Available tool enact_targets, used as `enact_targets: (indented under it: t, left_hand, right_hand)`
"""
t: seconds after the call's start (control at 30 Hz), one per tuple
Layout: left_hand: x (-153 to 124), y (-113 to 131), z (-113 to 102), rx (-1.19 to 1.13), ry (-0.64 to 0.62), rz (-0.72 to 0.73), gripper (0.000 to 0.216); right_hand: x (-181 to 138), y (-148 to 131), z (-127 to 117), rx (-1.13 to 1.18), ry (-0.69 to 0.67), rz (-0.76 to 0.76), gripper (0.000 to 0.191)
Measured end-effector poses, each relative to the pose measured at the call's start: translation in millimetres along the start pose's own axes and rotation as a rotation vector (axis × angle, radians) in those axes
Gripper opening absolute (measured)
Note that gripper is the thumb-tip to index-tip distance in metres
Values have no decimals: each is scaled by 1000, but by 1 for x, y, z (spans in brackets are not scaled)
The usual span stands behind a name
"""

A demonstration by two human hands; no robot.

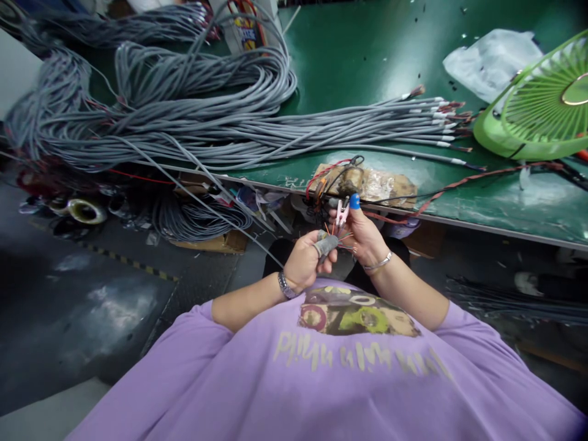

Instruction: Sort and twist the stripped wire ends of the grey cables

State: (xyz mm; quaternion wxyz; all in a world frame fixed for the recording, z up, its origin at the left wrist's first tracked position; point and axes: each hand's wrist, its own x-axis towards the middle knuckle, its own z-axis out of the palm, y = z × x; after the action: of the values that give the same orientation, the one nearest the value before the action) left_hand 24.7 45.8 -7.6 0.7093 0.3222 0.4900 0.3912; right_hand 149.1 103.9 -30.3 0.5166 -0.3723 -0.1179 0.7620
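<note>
My left hand, its thumb wrapped in a grey cover, is closed round the end of a grey cable. Thin coloured wires fan out of that end between my hands. My right hand, a blue cover on its thumb tip, is closed on a small pink-and-white clip-like tool beside the wires. The tool's exact kind is too small to make out. Both hands are held in front of my body, just below the table edge.
A large bundle of grey cables lies along the green table, stripped ends to the right. A taped cardboard block sits at the edge. To the right are a green fan and a plastic bag. Coiled cable lies below.
</note>
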Motion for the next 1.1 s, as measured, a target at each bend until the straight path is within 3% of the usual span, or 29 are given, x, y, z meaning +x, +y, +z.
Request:
enact_targets:
  t: [0.27,0.47,0.73,0.93,1.1]
  left_hand:
    - [-5,0,-1,-18,-19,-13,38]
    - [-13,-1,-4,-32,-21,1,40]
    - [-9,-4,-3,-93,5,37,38]
    - [-7,-2,3,-105,40,60,40]
    - [-5,-4,4,-106,60,64,39]
  right_hand:
    - [0,-1,-5,25,-149,68,57]
    - [-6,-4,-11,-42,-188,88,59]
    - [-14,-7,-12,-94,-137,44,24]
    - [-10,-5,-10,-148,-114,0,51]
    - [-5,-5,-9,-168,-59,-15,49]
